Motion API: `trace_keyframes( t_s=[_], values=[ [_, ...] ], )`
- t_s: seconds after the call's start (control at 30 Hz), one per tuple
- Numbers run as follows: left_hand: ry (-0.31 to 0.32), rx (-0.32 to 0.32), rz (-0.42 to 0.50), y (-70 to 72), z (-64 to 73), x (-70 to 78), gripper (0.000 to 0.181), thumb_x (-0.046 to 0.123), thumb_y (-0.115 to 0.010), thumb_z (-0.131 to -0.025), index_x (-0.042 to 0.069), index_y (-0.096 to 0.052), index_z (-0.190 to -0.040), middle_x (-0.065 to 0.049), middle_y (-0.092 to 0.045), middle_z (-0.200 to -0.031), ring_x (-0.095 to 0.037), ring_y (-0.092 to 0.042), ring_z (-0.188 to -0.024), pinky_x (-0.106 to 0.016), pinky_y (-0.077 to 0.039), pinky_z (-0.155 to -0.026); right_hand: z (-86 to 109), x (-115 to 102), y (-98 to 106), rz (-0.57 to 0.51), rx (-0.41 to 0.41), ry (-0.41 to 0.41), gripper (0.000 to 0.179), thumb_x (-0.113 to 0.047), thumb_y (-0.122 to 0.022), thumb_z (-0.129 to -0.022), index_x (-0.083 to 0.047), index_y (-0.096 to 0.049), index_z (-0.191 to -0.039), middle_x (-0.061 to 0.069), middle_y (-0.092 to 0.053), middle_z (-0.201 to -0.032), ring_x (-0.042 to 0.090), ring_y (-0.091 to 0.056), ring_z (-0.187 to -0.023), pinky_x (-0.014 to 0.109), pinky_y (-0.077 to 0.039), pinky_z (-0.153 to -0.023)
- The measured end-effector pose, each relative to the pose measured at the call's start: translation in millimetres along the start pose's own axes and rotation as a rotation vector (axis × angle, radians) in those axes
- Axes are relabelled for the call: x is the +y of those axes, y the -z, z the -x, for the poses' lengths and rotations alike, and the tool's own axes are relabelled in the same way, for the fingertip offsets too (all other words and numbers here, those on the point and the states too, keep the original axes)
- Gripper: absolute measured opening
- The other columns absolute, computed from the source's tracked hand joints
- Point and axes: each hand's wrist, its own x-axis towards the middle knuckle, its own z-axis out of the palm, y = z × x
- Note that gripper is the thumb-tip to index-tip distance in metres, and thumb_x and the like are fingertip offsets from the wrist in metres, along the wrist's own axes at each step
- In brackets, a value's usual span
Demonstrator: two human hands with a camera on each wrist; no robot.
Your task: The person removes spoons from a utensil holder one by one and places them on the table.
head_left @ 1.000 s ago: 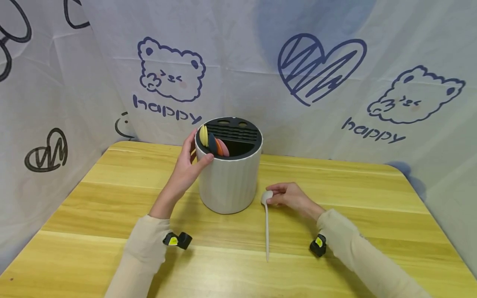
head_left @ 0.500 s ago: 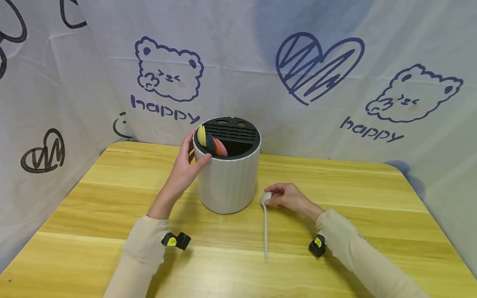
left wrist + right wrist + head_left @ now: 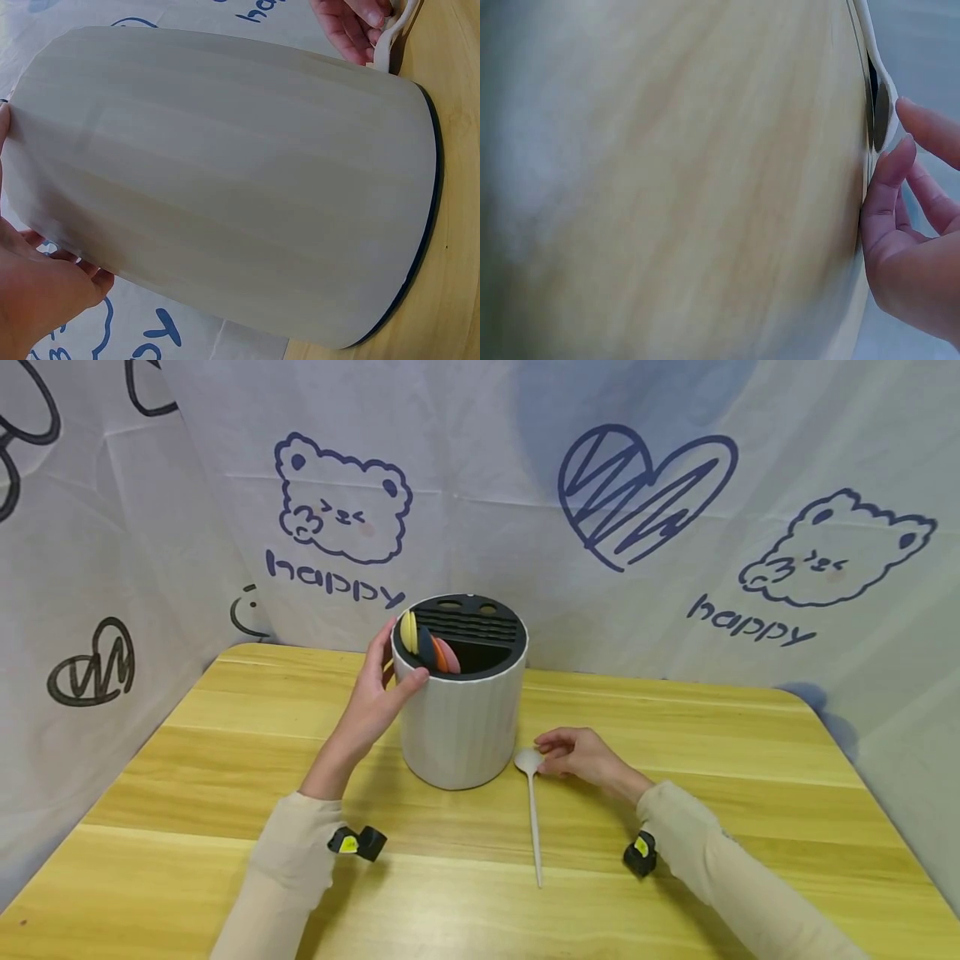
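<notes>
While your left hand holds the upper left side of the white ribbed container, its thumb lies at the front of the rim and its fingers curl round the far side. The container stands upright on the wood-grained table, near its back edge; its black top insert has two round holes at the back, a row of slots and a wider compartment at the front. From that compartment's left part rise rounded ends (their lower parts are hidden): yellow pieces, then a dark blue piece, an orange piece and a pink piece. To the right of the container lies a pale spoon, its bowl just beside the container's base and its thin handle pointing toward you. Your right hand is at the right edge of that bowl; the right wrist view shows thumb and forefinger spread apart next to it, though you cannot tell whether either fingertip touches. Both your pale sleeves reach to the wrists. Behind the table hangs a white cloth, printed with bears, hearts and the word "happy".
</notes>
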Motion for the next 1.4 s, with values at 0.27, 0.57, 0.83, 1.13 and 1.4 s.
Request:
trace_keyframes(
  t_s=[0.27,0.57,0.83,1.13,1.4],
  values=[
    [0.007,0.001,-0.004,0.2,0.7,-1.0,0.097,0.055,-0.065,-0.085,0.011,-0.014,-0.155,-0.006,-0.016,-0.159,-0.020,-0.017,-0.144,-0.042,-0.016,-0.116,-0.5,-1.2,0.9,-0.002,0.026,-0.037,0.033,-0.007,-0.068,-0.089,0.004,-0.062,-0.120,0.009,-0.066,-0.100,0.016,-0.056,-0.076,0.026,-0.047,-0.058],
    [0.013,-0.001,-0.015,-0.6,-1.6,0.4,0.101,0.060,-0.066,-0.083,0.010,-0.014,-0.155,-0.007,-0.016,-0.159,-0.023,-0.017,-0.144,-0.044,-0.016,-0.116,2.6,-0.8,4.7,-0.050,0.011,-0.032,0.032,-0.010,-0.059,-0.096,0.007,-0.058,-0.124,0.014,-0.064,-0.106,0.018,-0.059,-0.083,0.026,-0.049,-0.059],
    [0.023,-0.001,-0.014,0.0,-1.5,0.9,0.100,0.058,-0.065,-0.084,0.011,-0.014,-0.155,-0.007,-0.016,-0.159,-0.023,-0.017,-0.144,-0.044,-0.016,-0.116,3.9,-5.1,4.2,-0.112,0.009,-0.069,0.032,-0.009,-0.057,-0.097,0.007,-0.057,-0.125,0.012,-0.064,-0.104,0.017,-0.059,-0.085,0.024,-0.049,-0.062],
    [0.019,0.002,-0.007,0.0,-0.2,-0.5,0.098,0.056,-0.065,-0.085,0.011,-0.015,-0.155,-0.006,-0.017,-0.159,-0.021,-0.016,-0.144,-0.043,-0.016,-0.116,10.2,-12.0,12.5,-0.013,0.036,0.056,0.035,-0.012,-0.058,-0.097,0.009,-0.056,-0.125,0.019,-0.063,-0.114,0.023,-0.058,-0.094,0.030,-0.051,-0.071],
    [0.019,0.001,-0.007,-0.2,1.3,-1.3,0.099,0.059,-0.065,-0.084,0.012,-0.014,-0.155,-0.005,-0.016,-0.159,-0.020,-0.016,-0.144,-0.043,-0.016,-0.116,25.2,-33.3,20.0,0.104,0.071,0.128,0.038,-0.015,-0.056,-0.099,0.006,-0.054,-0.130,0.019,-0.059,-0.128,0.032,-0.056,-0.116,0.042,-0.047,-0.095]
  ],
)
